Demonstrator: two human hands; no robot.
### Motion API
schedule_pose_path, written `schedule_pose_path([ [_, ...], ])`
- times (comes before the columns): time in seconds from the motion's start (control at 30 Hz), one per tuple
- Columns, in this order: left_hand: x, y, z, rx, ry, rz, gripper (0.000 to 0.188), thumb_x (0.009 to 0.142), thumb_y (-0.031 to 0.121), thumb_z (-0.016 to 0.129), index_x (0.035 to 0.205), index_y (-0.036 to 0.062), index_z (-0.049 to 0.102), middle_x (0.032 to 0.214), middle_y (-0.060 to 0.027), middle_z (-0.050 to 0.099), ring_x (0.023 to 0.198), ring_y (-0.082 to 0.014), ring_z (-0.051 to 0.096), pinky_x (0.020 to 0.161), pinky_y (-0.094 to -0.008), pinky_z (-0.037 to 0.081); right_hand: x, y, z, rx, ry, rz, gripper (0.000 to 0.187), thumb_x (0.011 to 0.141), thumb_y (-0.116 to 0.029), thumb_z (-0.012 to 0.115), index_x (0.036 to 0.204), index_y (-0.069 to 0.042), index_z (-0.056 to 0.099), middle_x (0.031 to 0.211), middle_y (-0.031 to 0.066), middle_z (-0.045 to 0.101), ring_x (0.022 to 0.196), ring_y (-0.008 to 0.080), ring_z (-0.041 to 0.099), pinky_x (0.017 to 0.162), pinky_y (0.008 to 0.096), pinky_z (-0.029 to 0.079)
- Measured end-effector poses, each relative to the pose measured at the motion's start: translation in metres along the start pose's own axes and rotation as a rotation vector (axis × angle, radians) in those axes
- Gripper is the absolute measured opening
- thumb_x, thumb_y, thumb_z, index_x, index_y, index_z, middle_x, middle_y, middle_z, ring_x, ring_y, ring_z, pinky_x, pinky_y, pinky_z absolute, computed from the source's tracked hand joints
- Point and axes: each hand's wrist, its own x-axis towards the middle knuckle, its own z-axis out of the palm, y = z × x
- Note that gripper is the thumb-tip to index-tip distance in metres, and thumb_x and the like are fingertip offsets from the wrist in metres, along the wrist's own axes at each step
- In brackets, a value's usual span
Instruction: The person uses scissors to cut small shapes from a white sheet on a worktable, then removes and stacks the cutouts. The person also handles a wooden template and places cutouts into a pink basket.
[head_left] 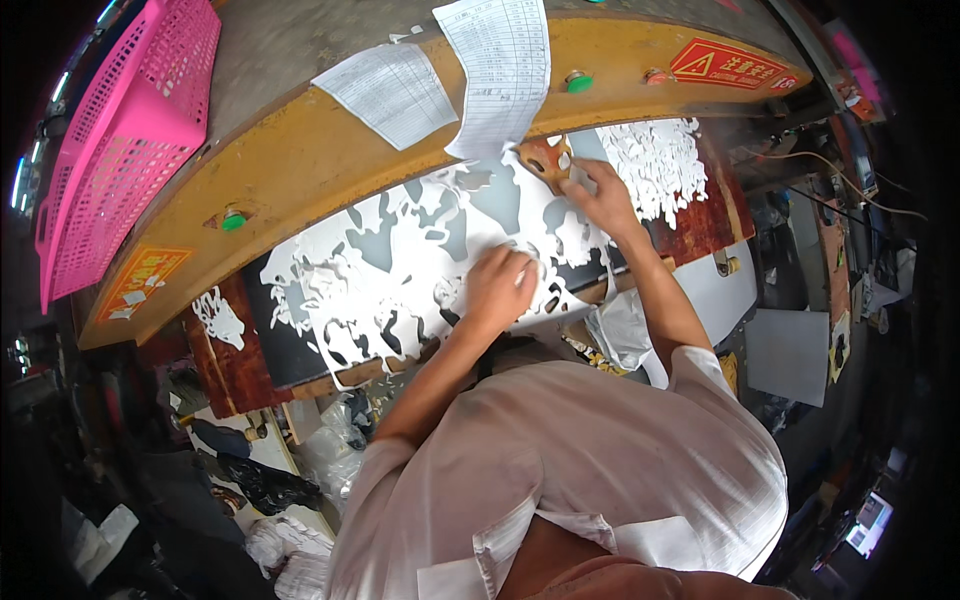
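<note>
Pale shirt [570,450]; beyond, brown die [541,168] touching right fingers [593,171] from the left.

This is a cramped manufacturing workshop, by the look of it one for press-cutting sheet material: a worn yellow machine beam [285,160] bearing green push buttons [233,220] and a red warning sticker [735,66] spans the bench. Under it lie a white sheet [410,245] riddled with cut-outs, a heap of small white pieces [655,170] and what looks like a cutting die [540,165]. Tabulated paper sheets [497,75], a pink plastic basket [130,150] and crumpled bags [265,487] crowd round.
</note>
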Motion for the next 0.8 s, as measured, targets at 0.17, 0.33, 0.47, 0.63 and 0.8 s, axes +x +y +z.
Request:
schedule_pose_path([
  [0.17, 0.008, 0.004, 0.077, 0.126, -0.092, 0.267, 0.010, 0.085, 0.018, 0.072, 0.081, 0.0086, 0.071, 0.087, -0.0071, 0.067, 0.086, -0.0276, 0.065, 0.078, -0.0405, 0.056, -0.018, -0.016, 0.038, -0.533, -0.171, 0.032, 0.073, 0.076, -0.047, 0.083, 0.141, -0.021, 0.064, 0.156, 0.0211, 0.045, 0.117, 0.0520, 0.058, 0.102, 0.0529, 0.053],
  [0.33, -0.027, 0.015, 0.092, 0.113, -0.143, 0.160, 0.014, 0.086, 0.023, 0.072, 0.080, 0.0104, 0.071, 0.087, -0.0056, 0.067, 0.088, -0.0257, 0.065, 0.075, -0.0407, 0.058, -0.044, -0.011, 0.013, -0.475, -0.309, 0.099, 0.076, 0.071, -0.043, 0.084, 0.141, -0.019, 0.065, 0.154, 0.0214, 0.048, 0.116, 0.0455, 0.062, 0.101, 0.0479, 0.055],
  [0.47, -0.033, 0.020, 0.088, 0.064, -0.188, 0.057, 0.015, 0.087, 0.024, 0.073, 0.081, 0.0105, 0.071, 0.084, -0.0058, 0.067, 0.084, -0.0264, 0.065, 0.075, -0.0406, 0.057, 0.002, 0.000, -0.029, 0.072, -0.379, 0.280, 0.065, 0.075, -0.039, 0.081, 0.129, -0.006, 0.070, 0.124, 0.0172, 0.068, 0.098, 0.0257, 0.070, 0.086, 0.0343, 0.058],
  [0.63, -0.017, 0.019, 0.084, -0.086, -0.183, -0.131, 0.024, 0.088, 0.033, 0.077, 0.087, 0.0103, 0.071, 0.085, -0.0068, 0.067, 0.086, -0.0283, 0.066, 0.075, -0.0417, 0.055, 0.049, 0.018, -0.070, 0.872, -0.420, 0.720, 0.044, 0.089, -0.037, 0.071, 0.119, -0.005, 0.069, 0.105, 0.0118, 0.074, 0.082, 0.0201, 0.070, 0.066, 0.0383, 0.058],
  [0.8, -0.014, 0.019, 0.085, 0.029, -0.220, -0.014, 0.022, 0.085, 0.032, 0.079, 0.089, 0.0120, 0.070, 0.090, -0.0054, 0.068, 0.092, -0.0269, 0.066, 0.078, -0.0425, 0.056, 0.004, 0.029, -0.115, 1.446, -0.103, 0.567, 0.056, 0.095, -0.045, 0.064, 0.139, -0.011, 0.058, 0.125, 0.0132, 0.071, 0.108, 0.0296, 0.070, 0.083, 0.0516, 0.061],
])
